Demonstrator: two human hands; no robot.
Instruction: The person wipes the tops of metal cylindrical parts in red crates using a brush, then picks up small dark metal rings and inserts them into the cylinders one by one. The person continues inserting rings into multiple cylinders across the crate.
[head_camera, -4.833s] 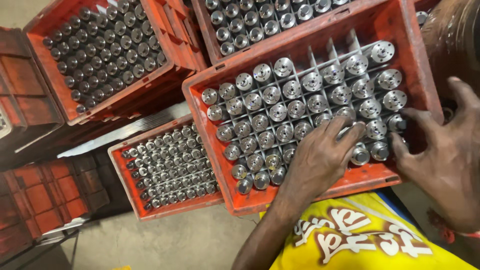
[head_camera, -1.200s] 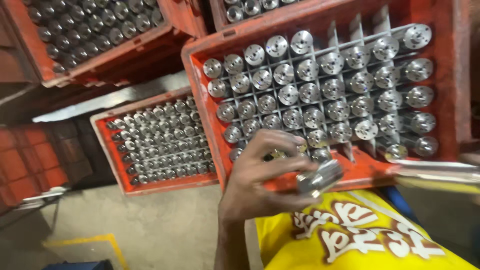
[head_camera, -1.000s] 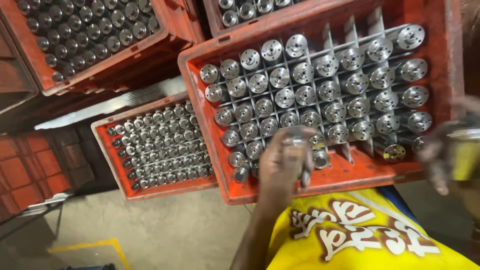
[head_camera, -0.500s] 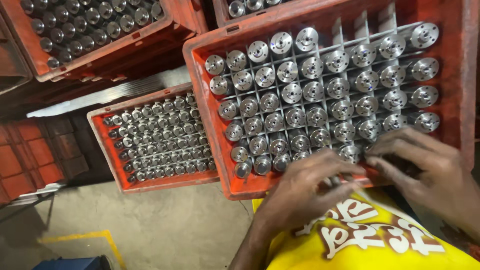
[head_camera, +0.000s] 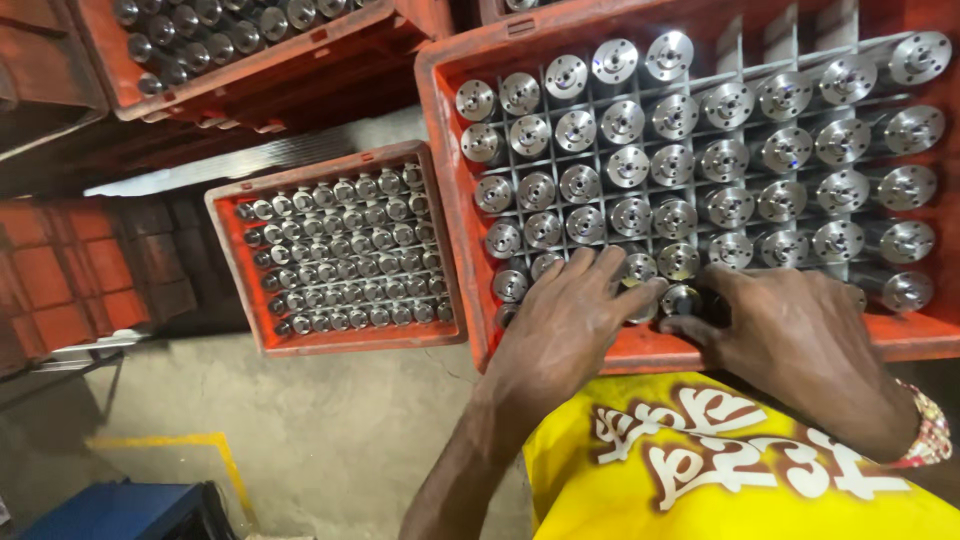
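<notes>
Both hands, left hand (head_camera: 570, 320) and right hand (head_camera: 800, 335), pinch one steel part (head_camera: 682, 298) at red crate (head_camera: 560, 350) near edge; looks heavy, slick, rigid—grip flange.

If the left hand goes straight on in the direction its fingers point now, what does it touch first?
The left hand points up and right over the red crate. It would probably first meet the round metal parts standing in the divider cells just beyond its fingertips; depth is unclear.
</notes>
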